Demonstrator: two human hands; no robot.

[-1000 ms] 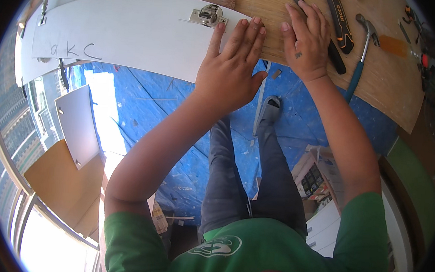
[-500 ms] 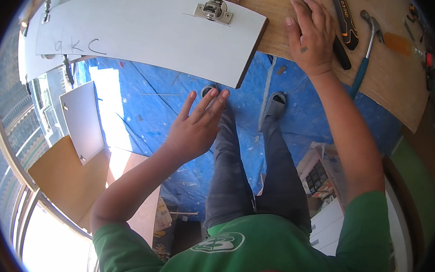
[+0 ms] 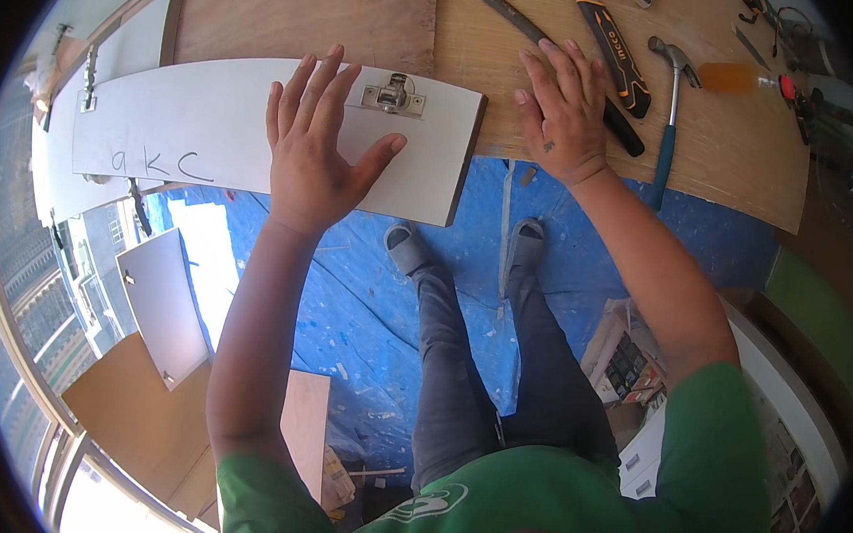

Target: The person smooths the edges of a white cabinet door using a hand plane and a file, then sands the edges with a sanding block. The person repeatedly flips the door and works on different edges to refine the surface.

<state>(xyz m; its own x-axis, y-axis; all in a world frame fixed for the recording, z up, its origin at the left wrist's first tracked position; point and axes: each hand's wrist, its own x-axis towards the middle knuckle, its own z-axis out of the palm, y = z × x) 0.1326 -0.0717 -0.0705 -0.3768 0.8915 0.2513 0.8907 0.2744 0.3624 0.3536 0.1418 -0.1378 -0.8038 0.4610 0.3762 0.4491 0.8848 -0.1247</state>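
A long white board [image 3: 238,148] with handwritten marks lies across the table's front edge. A metal cabinet hinge [image 3: 394,95] is fixed near its right end. Over the board, left of the hinge, is my left hand [image 3: 311,157], open with fingers spread and thumb out; whether it touches the surface I cannot tell. My right hand [image 3: 564,119] is open, fingers stretched over the plywood tabletop [image 3: 745,169]. Its fingers lie next to and partly cover a long dark bar with a black grip [image 3: 622,128], without closing round it.
Right of the bar lie a black-and-orange handled tool [image 3: 615,53], a teal-handled hammer [image 3: 667,135] and an amber item [image 3: 734,78] with a red end. Blue sheeting [image 3: 365,312] covers the floor. A white panel [image 3: 163,299] and brown board [image 3: 139,410] stand at the left.
My left hand has moved forward from above the floor to over the white board, fingers spreading. The right hand stays by the dark bar. The view has shifted, showing more tabletop.
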